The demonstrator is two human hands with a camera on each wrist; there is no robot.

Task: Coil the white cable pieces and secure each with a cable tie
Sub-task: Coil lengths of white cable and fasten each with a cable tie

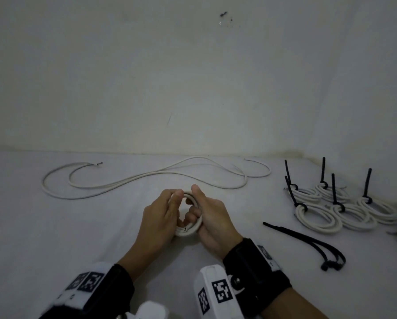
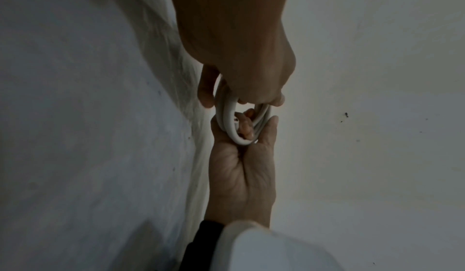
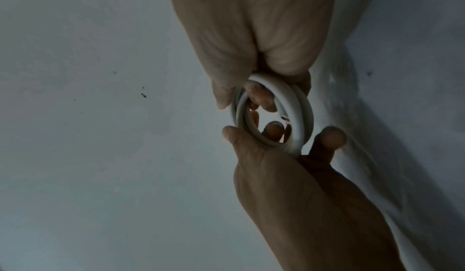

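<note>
Your two hands hold a small white cable coil (image 1: 189, 230) between them, above the white surface (image 1: 54, 226).

Your left hand (image 1: 157, 217) curls round the coil's left side, thumb and fingers pinching the loops; your right hand (image 1: 212, 218) grips its right side, fingers hooked through the middle. A cut end with bared wires (image 3: 360, 118) lies inside the coil. Beyond your hands, loose white cable pieces (image 1: 146, 178) snake along the wall. Right of your right hand lie spare black cable ties (image 1: 308, 242), and beyond them the tied coils (image 1: 317, 215) with tie tails standing up. Your wrist mounts (image 1: 218, 293) carry square black-and-white markers; no readable writing.
</note>
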